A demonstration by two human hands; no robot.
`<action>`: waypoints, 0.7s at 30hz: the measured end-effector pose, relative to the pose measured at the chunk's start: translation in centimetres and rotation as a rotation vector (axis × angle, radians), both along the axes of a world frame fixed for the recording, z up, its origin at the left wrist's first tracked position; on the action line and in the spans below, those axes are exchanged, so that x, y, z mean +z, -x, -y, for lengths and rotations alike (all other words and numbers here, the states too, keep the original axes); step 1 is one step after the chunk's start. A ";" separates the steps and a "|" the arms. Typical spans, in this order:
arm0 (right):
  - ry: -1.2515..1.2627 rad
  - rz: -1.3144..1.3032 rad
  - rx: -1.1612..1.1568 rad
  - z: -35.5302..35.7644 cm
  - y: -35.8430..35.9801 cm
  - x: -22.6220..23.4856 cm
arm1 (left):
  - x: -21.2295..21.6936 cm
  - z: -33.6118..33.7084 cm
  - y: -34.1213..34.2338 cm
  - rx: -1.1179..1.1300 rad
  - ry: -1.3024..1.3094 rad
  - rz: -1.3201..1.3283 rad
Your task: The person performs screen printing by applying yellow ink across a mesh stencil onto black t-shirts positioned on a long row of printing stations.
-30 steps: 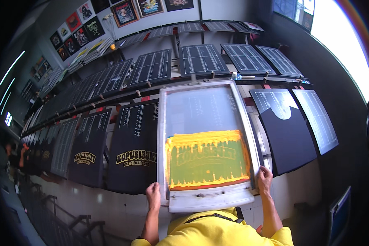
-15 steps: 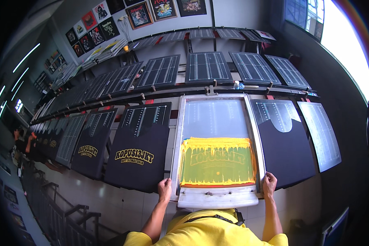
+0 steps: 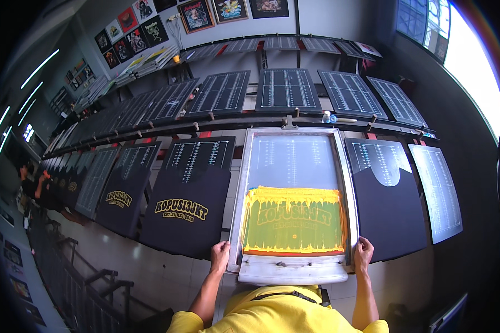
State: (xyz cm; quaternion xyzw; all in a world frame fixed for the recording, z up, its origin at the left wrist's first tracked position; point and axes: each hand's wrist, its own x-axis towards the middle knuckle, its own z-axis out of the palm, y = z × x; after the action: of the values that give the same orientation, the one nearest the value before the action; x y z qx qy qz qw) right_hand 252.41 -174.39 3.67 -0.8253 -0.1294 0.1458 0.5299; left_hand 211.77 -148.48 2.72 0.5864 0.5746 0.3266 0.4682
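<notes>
A screen-printing frame [image 3: 343, 166] lies in front of me, with its pale mesh [image 3: 289, 175] over a marked board. Thick yellow ink [image 3: 294, 194] borders the lower mesh, where curved lettering shows through. At the frame's near left corner, my left hand [image 3: 220, 256] is closed on the rail. My right hand [image 3: 364, 253] grips the opposite rail near its lower end. A white strip [image 3: 291, 271] hangs along the near edge. What lies beneath the inked area is hard to make out.
Left of the frame, a black T-shirt [image 3: 183, 236] with yellow lettering covers a board. To the right are a plain black T-shirt [image 3: 389, 216] and a bare board [image 3: 438, 194]. Behind runs a rail [image 3: 216, 121] with pegs, then more boards. Small bottles [image 3: 326, 116] stand on it.
The view has shifted slightly. Board markings show more sharply through the mesh, and the frame seems a little lower. Both hands keep their grip on the rails.
</notes>
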 end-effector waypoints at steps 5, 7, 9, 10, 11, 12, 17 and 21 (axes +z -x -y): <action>-0.037 0.009 0.007 -0.1 0.1 -0.6 | 0.8 -0.7 0.3 -0.092 -0.034 -0.178; -0.046 0.004 0.003 0.1 0.0 -1.4 | 1.8 -1.1 0.0 -0.178 -0.057 -0.345; -0.057 0.047 0.002 -0.4 0.4 -1.7 | 1.9 -1.1 0.0 -0.181 -0.063 -0.407; -0.058 0.035 0.003 -0.4 0.4 -1.7 | 2.0 -1.1 0.0 -0.175 -0.065 -0.410; -0.055 0.015 0.010 -0.5 0.7 -1.2 | 1.8 -1.1 0.2 -0.171 -0.067 -0.411; -0.021 0.033 0.016 -0.7 0.9 -0.6 | 1.6 -1.2 0.4 -0.166 -0.070 -0.411; 0.028 0.083 0.029 -0.4 0.7 0.4 | 2.9 -1.0 -0.4 -0.178 -0.058 -0.454; -0.048 0.469 0.130 -1.0 1.9 1.5 | 3.1 0.4 0.5 -0.081 -0.231 -0.408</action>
State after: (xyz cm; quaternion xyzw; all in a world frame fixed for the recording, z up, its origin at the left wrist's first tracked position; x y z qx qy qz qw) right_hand 250.54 -173.39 5.18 -0.8137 -0.3052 -0.0192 0.4944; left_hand 211.23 -148.92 5.86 0.7126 0.5921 0.2459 0.2849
